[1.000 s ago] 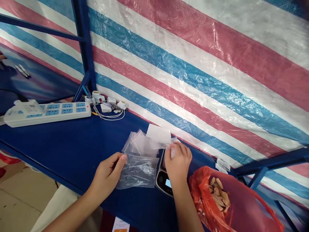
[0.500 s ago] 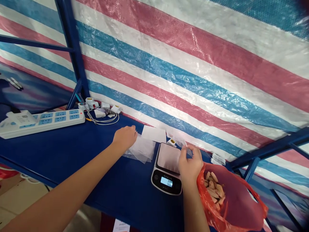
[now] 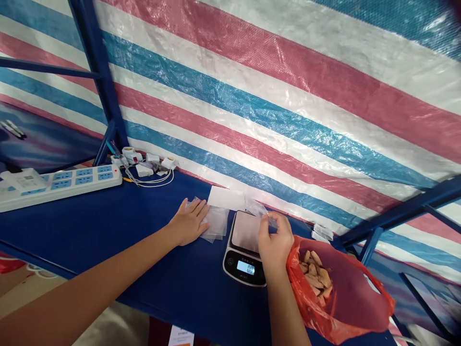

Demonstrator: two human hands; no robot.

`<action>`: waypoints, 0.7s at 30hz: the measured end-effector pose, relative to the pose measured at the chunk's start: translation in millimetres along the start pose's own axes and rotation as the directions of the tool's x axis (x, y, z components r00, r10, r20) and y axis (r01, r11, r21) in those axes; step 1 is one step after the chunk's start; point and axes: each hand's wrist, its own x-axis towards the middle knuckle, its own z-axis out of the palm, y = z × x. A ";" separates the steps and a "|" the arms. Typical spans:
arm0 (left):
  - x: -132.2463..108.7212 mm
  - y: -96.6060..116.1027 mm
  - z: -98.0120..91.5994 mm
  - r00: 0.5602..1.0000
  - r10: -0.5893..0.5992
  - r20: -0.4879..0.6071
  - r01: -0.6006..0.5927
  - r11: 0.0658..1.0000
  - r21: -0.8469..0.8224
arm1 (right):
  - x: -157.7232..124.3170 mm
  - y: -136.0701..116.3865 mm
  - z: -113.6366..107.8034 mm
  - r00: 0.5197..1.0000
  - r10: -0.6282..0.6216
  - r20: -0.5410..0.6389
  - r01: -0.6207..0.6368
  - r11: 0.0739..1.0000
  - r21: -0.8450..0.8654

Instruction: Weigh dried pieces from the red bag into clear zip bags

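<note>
My left hand [image 3: 190, 222] lies with fingers spread on a stack of clear plastic bags [image 3: 218, 222] on the blue table. My right hand [image 3: 276, 235] is closed in a pinch on a clear plastic bag [image 3: 256, 207], just above the right edge of a digital scale [image 3: 246, 231]. The scale's lit display reads 0.0 and its plate bears nothing. Right of my right hand, a red plastic bag [image 3: 306, 300] stands open with brown dried pieces [image 3: 317, 276] inside.
A white card [image 3: 226, 198] lies behind the scale. At the left are a long power strip [image 3: 77, 180] and white plugs with cables [image 3: 149, 168]. A small white packet [image 3: 322, 232] sits behind the red bag. Striped sheeting hangs behind the table.
My left hand has opened from closed fingers and now lies flat on the bag stack. My right hand still pinches its clear bag. The view has shifted slightly.
</note>
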 end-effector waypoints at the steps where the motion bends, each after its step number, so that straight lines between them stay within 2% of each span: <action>1: -1.8 -3.7 4.2 1.000 -0.010 0.007 0.010 0.999 -0.038 | -0.4 -0.5 0.3 1.000 0.001 0.002 -0.001 1.000 0.005; 10: -10.9 -9.8 8.2 0.998 -0.019 -0.062 0.008 0.986 -0.166 | -2.3 -3.0 0.7 1.000 0.014 0.007 -0.014 0.999 0.046; 13: -16.2 -14.5 -6.9 0.981 -0.045 -0.186 -0.011 0.957 -0.290 | -2.4 -3.4 0.3 1.000 0.004 0.002 -0.004 0.999 0.044; 15: -24.0 -13.4 -25.0 0.931 -0.124 -0.343 -0.035 0.906 -0.421 | -2.9 -5.0 0.0 1.000 -0.023 -0.004 0.023 0.998 0.063; 17: -35.2 -6.2 -44.7 0.843 -0.269 -0.466 -0.058 0.816 -0.576 | -4.2 -8.8 0.0 0.997 -0.076 -0.013 0.077 0.991 0.108; 18: -41.5 -0.4 -53.3 0.811 -0.356 -0.464 -0.057 0.742 -0.668 | -5.4 -11.6 0.1 0.993 -0.113 -0.020 0.114 0.985 0.131; 19: -47.7 6.4 -60.3 0.804 -0.428 -0.413 -0.055 0.639 -0.768 | -6.9 -14.9 0.4 0.987 -0.160 -0.027 0.162 0.975 0.151; 21: -58.6 21.3 -68.6 0.863 -0.465 -0.198 -0.027 0.349 -0.937 | -11.5 -22.6 1.1 0.960 -0.278 -0.037 0.280 0.944 0.177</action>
